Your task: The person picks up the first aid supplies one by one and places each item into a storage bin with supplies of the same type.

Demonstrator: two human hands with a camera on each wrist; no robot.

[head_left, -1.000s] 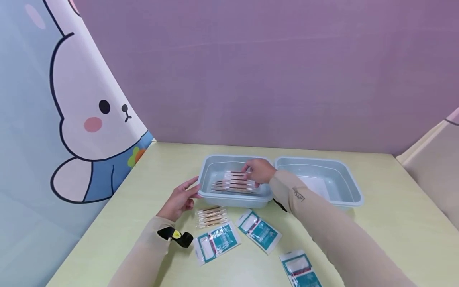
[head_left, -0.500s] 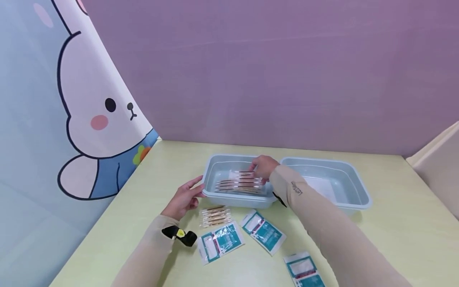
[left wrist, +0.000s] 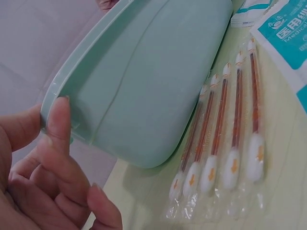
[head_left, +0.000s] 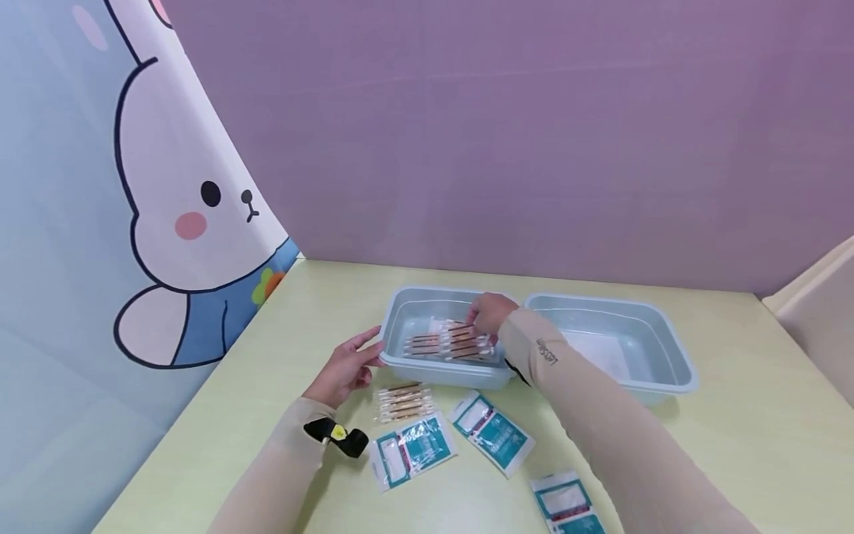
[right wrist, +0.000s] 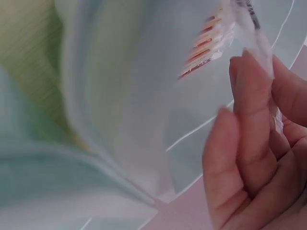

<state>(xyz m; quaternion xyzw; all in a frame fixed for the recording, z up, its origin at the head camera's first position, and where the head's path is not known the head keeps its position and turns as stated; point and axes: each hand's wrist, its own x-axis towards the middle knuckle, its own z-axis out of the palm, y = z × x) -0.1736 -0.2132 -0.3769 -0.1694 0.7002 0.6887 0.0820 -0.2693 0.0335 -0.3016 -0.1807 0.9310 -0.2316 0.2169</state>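
Observation:
My left hand (head_left: 343, 371) pinches the near left rim of the left pale blue plastic basin (head_left: 454, 373) between thumb and finger, clearly seen in the left wrist view. Inside this basin, my right hand (head_left: 492, 313) pinches the edge of a clear strip of cotton swabs (head_left: 470, 345) with brown sticks. More wrapped swabs (head_left: 420, 345) lie under and left of that strip. The right wrist view shows clear film between the thumb and fingers of my right hand (left wrist: 108, 4). On the table before the basin rests another swab strip (left wrist: 220, 134), white tips in clear film.
A second pale blue basin (head_left: 667, 363) stands right beside the first. Nearer me on the table lie three teal and white packets: one on the left (head_left: 414, 449), one in the middle (head_left: 494, 432) and one on the right (head_left: 568, 504). A purple wall (head_left: 507, 148) rises behind.
The swab strip at my right fingers has turned slightly over the others in the basin. My left hand keeps its hold on the rim. The whole head view has shifted a little.

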